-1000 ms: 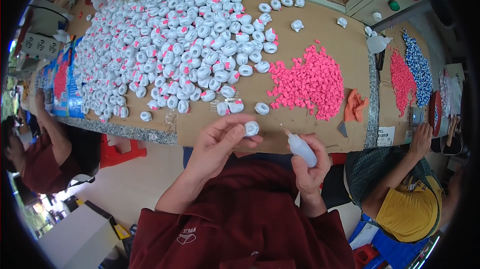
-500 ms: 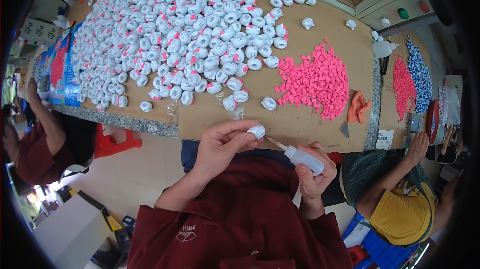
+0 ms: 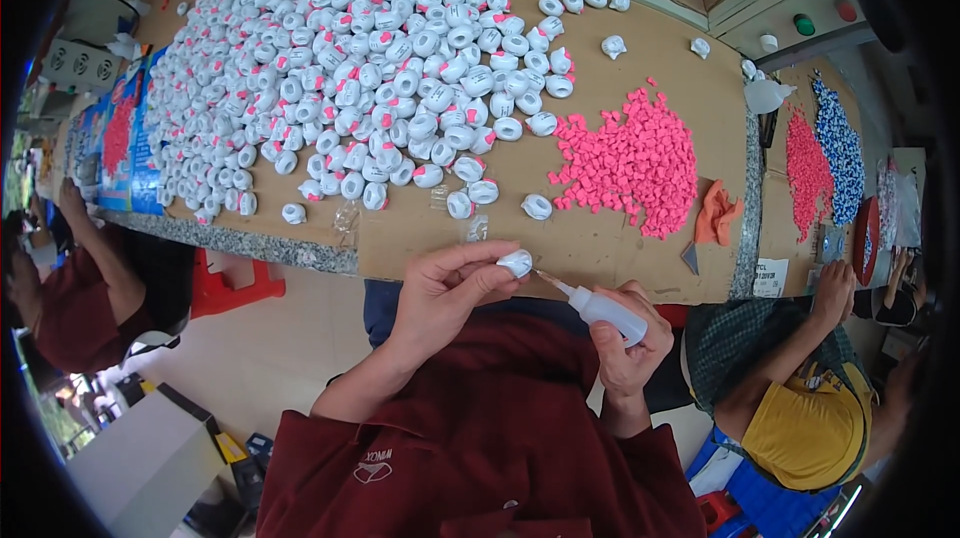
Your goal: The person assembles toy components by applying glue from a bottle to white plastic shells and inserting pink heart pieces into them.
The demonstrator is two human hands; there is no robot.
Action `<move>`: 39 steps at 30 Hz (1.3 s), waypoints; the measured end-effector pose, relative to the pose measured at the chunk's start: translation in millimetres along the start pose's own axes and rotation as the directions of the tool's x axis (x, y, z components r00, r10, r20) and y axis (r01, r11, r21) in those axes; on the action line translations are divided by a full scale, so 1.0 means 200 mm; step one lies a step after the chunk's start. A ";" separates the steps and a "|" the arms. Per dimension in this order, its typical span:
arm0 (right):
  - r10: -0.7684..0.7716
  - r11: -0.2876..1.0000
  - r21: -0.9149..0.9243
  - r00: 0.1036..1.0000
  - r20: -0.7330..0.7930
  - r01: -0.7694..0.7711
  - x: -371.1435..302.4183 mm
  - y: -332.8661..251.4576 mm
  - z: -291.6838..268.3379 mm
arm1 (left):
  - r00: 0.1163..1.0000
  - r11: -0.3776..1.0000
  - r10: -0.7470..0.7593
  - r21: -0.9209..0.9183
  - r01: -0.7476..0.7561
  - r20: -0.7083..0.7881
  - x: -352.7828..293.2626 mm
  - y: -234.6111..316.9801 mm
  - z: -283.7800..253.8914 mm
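Note:
Between thumb and fingers, my left hand (image 3: 447, 295) pinches a small white rounded plastic piece (image 3: 516, 263) just off the table's front edge. My right hand (image 3: 636, 340) is wrapped round a translucent squeeze bottle (image 3: 608, 315) with a thin needle-like nozzle. The nozzle points up and left, its tip at or very near the white piece; whether they touch I cannot tell. Beyond my hands spreads a big heap of similar white pieces (image 3: 400, 83), many with pink parts on them. To its right lies a pile of small pink parts (image 3: 640, 168).
An orange cloth (image 3: 716, 215) lies right of the pink pile on the cardboard-covered table (image 3: 590, 256). Another squeeze bottle (image 3: 767, 96) rests at the back right. A person in a yellow top (image 3: 810, 428) sits at right, another person (image 3: 90, 288) at left. A red stool (image 3: 235, 283) stands left.
The bottle in my right hand has shifted very slightly, its nozzle still at the white piece. My left hand keeps its pinch, almost unmoved.

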State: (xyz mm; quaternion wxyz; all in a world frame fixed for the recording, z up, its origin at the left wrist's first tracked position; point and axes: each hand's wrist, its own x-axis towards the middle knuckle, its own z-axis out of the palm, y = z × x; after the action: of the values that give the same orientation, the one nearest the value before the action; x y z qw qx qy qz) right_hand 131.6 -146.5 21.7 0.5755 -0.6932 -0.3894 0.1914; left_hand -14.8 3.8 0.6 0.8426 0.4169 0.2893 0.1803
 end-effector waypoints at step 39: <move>-0.140 0.808 -0.589 0.977 -0.161 0.019 0.25 0.16 0.10 | 0.999 0.996 -0.035 0.079 0.032 0.033 -0.03 -0.03 0.01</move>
State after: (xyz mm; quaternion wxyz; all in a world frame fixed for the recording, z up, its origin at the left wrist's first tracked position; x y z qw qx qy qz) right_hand 159.4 -96.9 -4.3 0.3777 -0.8348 -0.3993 -0.0314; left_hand -18.2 -4.9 -1.5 0.8331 0.4480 0.2888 0.1476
